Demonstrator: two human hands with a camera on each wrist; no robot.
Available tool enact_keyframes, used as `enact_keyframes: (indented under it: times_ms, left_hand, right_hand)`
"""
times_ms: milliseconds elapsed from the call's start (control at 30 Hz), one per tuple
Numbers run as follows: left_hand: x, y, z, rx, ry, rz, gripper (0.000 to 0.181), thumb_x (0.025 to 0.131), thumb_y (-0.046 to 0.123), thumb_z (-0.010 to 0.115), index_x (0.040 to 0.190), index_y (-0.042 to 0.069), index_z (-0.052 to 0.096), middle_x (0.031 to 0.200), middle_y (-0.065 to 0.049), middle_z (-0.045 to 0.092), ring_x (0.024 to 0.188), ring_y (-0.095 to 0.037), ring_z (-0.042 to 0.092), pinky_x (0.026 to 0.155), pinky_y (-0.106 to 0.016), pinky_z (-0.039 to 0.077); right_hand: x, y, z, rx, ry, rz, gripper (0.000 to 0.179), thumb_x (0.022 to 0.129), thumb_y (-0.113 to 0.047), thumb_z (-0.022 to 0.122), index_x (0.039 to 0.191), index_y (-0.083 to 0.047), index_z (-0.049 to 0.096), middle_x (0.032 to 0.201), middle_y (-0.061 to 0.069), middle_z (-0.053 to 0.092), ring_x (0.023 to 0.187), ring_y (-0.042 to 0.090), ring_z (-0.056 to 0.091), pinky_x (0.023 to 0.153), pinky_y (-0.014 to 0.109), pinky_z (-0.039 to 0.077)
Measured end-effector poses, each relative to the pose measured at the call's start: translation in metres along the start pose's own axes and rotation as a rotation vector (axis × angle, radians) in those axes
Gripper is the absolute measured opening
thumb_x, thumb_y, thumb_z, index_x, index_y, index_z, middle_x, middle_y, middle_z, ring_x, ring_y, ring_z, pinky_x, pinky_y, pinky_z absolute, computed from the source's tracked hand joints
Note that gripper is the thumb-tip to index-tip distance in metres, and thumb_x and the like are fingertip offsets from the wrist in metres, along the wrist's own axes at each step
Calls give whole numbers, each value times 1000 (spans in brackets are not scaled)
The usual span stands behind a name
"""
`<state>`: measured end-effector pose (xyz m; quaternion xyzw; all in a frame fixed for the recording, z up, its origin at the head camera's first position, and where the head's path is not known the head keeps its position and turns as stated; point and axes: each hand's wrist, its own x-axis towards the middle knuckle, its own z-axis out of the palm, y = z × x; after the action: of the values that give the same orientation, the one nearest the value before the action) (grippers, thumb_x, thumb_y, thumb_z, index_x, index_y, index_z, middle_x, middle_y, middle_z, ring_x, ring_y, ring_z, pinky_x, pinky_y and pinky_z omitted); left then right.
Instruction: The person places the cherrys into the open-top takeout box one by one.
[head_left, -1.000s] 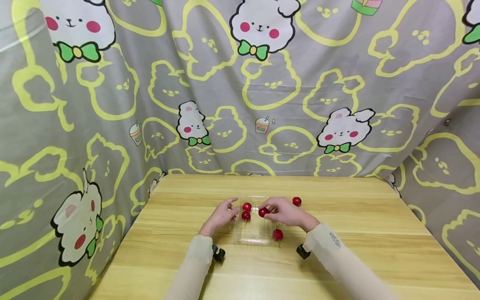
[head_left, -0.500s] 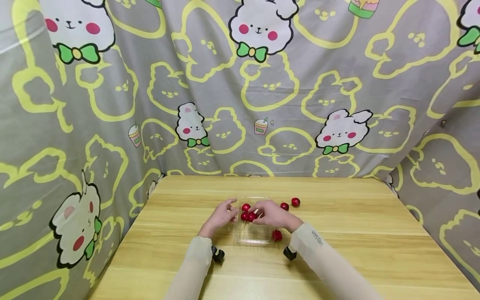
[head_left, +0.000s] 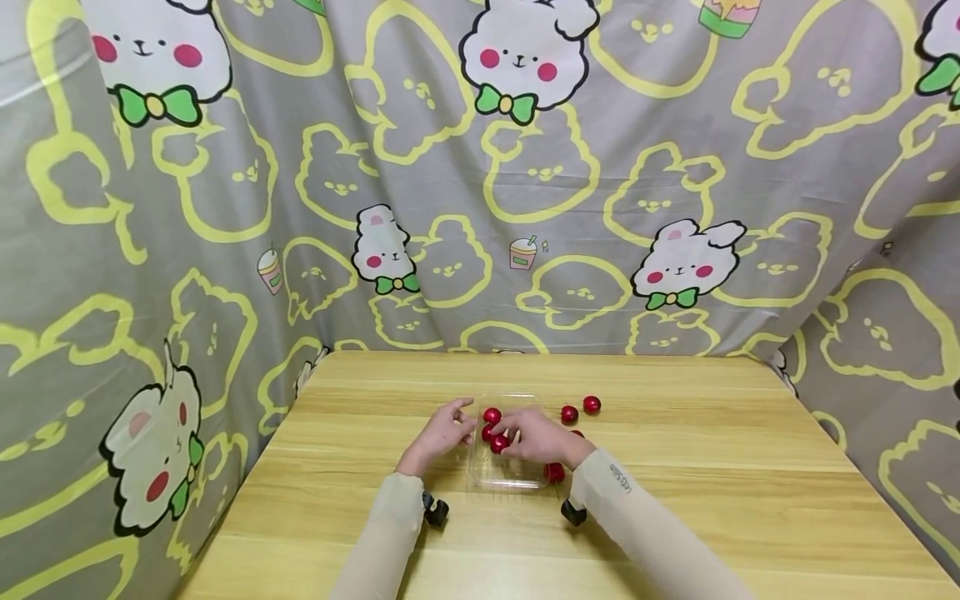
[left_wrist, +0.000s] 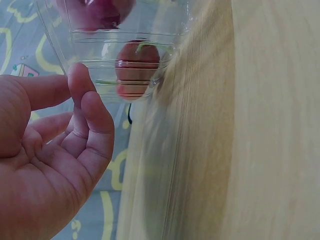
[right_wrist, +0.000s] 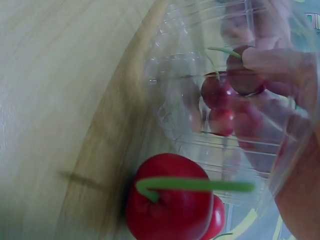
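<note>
A clear plastic box [head_left: 510, 483] stands on the table in front of me. Inside it, toward the left, lie two red cherries [head_left: 492, 415] with stems. My right hand [head_left: 536, 435] reaches into the box and pinches another cherry [head_left: 499, 444] low beside those two. Through the box wall, the right wrist view shows this held cherry [right_wrist: 244, 75] under the fingertips. My left hand [head_left: 444, 429] is at the box's left side, fingers loosely bent and holding nothing. In the left wrist view its fingertips [left_wrist: 80, 82] are at the box wall; contact is hard to tell.
Several cherries lie on the wooden table [head_left: 712, 483] right of the box: two farther back [head_left: 592, 404], one partly hidden behind the right wrist [head_left: 577, 433], and one near the box's front right corner [head_left: 554, 473]. A patterned curtain [head_left: 555, 192] hangs behind and at the sides.
My right hand has carried a cherry leftward and lower into the box, beside the other two. Cherries on the right that it covered now show. The left hand stays in place.
</note>
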<state>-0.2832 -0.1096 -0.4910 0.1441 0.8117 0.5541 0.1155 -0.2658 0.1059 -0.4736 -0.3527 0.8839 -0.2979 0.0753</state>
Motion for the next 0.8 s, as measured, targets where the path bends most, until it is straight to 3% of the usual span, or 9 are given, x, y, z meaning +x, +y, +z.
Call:
enact_keyframes:
  times_ms: [533, 800]
  left_hand:
    - [1, 1, 0, 19, -6, -2, 52, 95, 5, 54, 141, -7, 34, 85, -10, 56, 62, -14, 60, 67, -38, 56]
    - [1, 2, -1, 30, 5, -3, 51, 95, 6, 54, 141, -7, 34, 86, -12, 56, 62, -15, 60, 67, -39, 56]
  right_hand:
    - [8, 1, 10, -51, -12, -56, 35, 81, -10, 75, 114, -3, 67, 112, 5, 61, 83, 9, 62, 70, 16, 50]
    - [12, 1, 12, -87, -15, -26, 31, 79, -10, 77, 109, -6, 70, 103, -1, 63, 81, 8, 61, 69, 16, 50]
